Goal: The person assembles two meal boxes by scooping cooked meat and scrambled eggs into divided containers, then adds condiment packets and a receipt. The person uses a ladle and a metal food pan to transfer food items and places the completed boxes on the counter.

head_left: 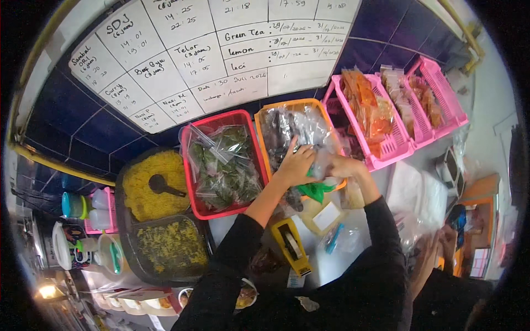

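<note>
My left hand (298, 167) and my right hand (343, 167) meet over the near part of an orange basket (257, 128) filled with clear plastic packets (295, 122). Between them is a crumpled clear plastic bag (320, 164), and the fingers of both hands are closed on it. My left index finger stretches out over the packets. Just below the hands, a bunched piece of green plastic (316, 191) hangs at the basket's near rim. What the bag contains is hidden by my fingers.
Left of the basket stands a red basket (194, 190) of bagged green leaves, then a black tray (128, 231) of yellow food with a dark scoop (165, 186). A yellow tape dispenser (290, 245) lies nearer. Pink baskets (406, 148) hold packets; another person's hand (444, 238) shows at right.
</note>
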The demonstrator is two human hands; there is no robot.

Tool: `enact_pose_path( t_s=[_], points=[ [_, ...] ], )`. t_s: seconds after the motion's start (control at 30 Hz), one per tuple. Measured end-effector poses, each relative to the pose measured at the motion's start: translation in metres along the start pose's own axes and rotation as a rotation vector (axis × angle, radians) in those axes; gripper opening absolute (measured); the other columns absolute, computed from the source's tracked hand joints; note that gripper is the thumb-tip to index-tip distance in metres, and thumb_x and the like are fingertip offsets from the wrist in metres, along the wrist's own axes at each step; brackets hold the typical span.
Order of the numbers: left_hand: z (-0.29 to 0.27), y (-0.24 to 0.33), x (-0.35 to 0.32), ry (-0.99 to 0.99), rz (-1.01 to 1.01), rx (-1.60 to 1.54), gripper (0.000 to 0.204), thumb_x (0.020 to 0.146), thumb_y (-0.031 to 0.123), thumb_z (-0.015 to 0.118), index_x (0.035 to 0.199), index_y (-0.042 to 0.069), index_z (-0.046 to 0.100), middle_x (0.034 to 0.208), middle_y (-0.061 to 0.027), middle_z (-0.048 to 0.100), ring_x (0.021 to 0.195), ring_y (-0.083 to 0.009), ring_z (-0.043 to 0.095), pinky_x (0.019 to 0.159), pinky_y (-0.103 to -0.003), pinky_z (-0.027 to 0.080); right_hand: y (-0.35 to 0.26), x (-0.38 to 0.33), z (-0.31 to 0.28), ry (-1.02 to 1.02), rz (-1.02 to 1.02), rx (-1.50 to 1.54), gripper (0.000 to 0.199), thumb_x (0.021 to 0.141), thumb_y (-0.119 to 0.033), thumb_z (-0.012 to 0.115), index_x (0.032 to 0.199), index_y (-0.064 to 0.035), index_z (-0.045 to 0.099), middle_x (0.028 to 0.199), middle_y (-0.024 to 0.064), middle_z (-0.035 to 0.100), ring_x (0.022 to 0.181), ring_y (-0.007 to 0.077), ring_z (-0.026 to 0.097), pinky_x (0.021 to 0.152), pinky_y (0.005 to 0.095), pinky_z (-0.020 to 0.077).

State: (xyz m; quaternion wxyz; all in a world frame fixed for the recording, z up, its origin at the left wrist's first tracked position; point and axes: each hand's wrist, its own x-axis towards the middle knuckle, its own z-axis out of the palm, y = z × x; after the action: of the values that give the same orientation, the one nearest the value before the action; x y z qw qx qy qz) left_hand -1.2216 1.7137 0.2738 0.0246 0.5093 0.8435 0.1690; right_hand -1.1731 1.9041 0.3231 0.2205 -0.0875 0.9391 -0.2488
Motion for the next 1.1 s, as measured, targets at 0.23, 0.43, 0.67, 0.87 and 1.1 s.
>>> enact_pose_path(
  t_s=[0.23, 0.43, 0.67, 0.87, 1.1],
  points=[
    [0.006, 0.011, 0.003, 0.05, 0.083, 0.187, 0.07, 0.053, 0.04, 0.08, 0.112, 0.01, 0.061, 0.123, -0.0062, 0.051, 0.127, -0.0228, 0.037, 0.111, -0.06, 0.007, 0.008, 0.114, -0.057, 0.625, -0.222, 0.033, 0.014, 0.076, -0.008, 0.057, 0.081, 0.0016, 0.065, 0.084, 0.0262, 0.063, 0.081, 0.0404, 0.063, 0.072, 0.0453, 0.0492],
    [-0.004, 0.011, 0.0, 0.108, 0.002, 0.115, 0.077, 0.053, 0.03, 0.081, 0.118, 0.002, 0.051, 0.118, -0.0119, 0.049, 0.122, -0.0265, 0.041, 0.111, -0.059, 0.01, 0.033, 0.199, -0.016, 0.195, 0.239, -0.257, 0.036, 0.086, -0.023, 0.049, 0.095, 0.0069, 0.066, 0.098, 0.0271, 0.064, 0.095, 0.0365, 0.064, 0.084, 0.0449, 0.0481],
    [-0.001, 0.01, -0.004, 0.108, 0.034, -0.027, 0.079, 0.049, 0.027, 0.081, 0.116, 0.001, 0.047, 0.122, -0.0114, 0.046, 0.126, -0.0268, 0.037, 0.111, -0.057, 0.01, 0.017, 0.177, -0.07, 0.096, 0.075, 0.122, 0.045, 0.064, -0.038, 0.068, 0.085, 0.0012, 0.067, 0.077, 0.0179, 0.065, 0.071, 0.0266, 0.064, 0.061, 0.0399, 0.0479],
    [0.001, 0.01, -0.008, 0.146, 0.071, 0.061, 0.068, 0.056, 0.03, 0.078, 0.114, 0.003, 0.054, 0.119, -0.0093, 0.049, 0.124, -0.0255, 0.038, 0.112, -0.054, 0.011, -0.027, 0.119, -0.111, 0.165, -0.1, -0.058, 0.048, 0.06, -0.034, 0.075, 0.093, -0.0006, 0.062, 0.083, 0.015, 0.065, 0.08, 0.0262, 0.063, 0.069, 0.0367, 0.0488],
    [-0.005, 0.014, 0.009, 0.012, -0.075, 0.048, 0.057, 0.066, 0.027, 0.068, 0.117, 0.005, 0.057, 0.13, -0.0138, 0.046, 0.126, -0.0286, 0.036, 0.109, -0.06, 0.01, -0.059, 0.041, -0.122, 0.849, -0.352, 0.202, 0.041, 0.07, -0.019, 0.075, 0.103, -0.0008, 0.057, 0.094, 0.013, 0.062, 0.087, 0.0225, 0.061, 0.078, 0.0331, 0.0483]
  ],
)
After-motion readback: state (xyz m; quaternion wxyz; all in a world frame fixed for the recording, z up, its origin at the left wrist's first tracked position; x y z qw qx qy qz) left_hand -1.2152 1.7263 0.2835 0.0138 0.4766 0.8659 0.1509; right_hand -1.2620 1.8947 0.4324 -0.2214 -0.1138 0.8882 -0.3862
